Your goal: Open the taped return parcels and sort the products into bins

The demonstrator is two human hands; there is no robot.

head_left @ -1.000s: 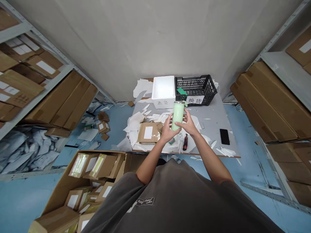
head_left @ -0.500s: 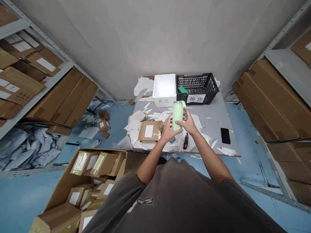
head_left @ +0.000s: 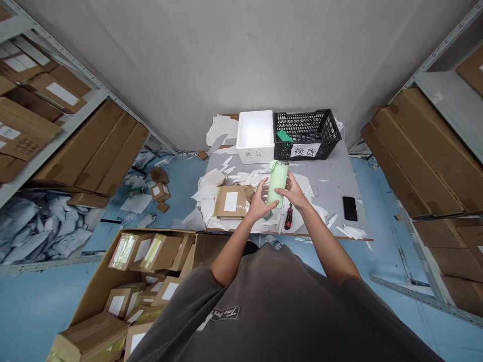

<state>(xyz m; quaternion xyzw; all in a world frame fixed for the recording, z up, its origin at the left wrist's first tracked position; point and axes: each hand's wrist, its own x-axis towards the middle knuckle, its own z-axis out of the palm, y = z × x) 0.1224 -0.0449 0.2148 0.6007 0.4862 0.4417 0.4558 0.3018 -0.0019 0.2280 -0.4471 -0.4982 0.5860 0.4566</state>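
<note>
Between my two hands is a light green tumbler [head_left: 278, 182] with a strap loop at its top, held a little tilted above the table. My left hand [head_left: 259, 202] grips its lower left side, thumb across the front. On its right side, the fingers of my right hand [head_left: 295, 192] are wrapped round it, thumb also in front. Below lie a red and black screwdriver [head_left: 289, 217] and a small green item [head_left: 268, 215] partly covered by the left hand. A flat cardboard box [head_left: 231, 202] with a white label sits left of my hands.
A white foam box [head_left: 255, 156] and a black plastic crate [head_left: 320, 151] stand at the table's back. Paper scraps [head_left: 245, 177] litter the table [head_left: 339, 176]. A black phone [head_left: 349, 208] lies right. A big carton [head_left: 94, 281] of parcels stands lower left; loaded shelves flank both sides.
The tumbler has been turned in my hands: its strap loop, on the right before, is now on the left. It leans slightly to the right and sits a bit lower.
</note>
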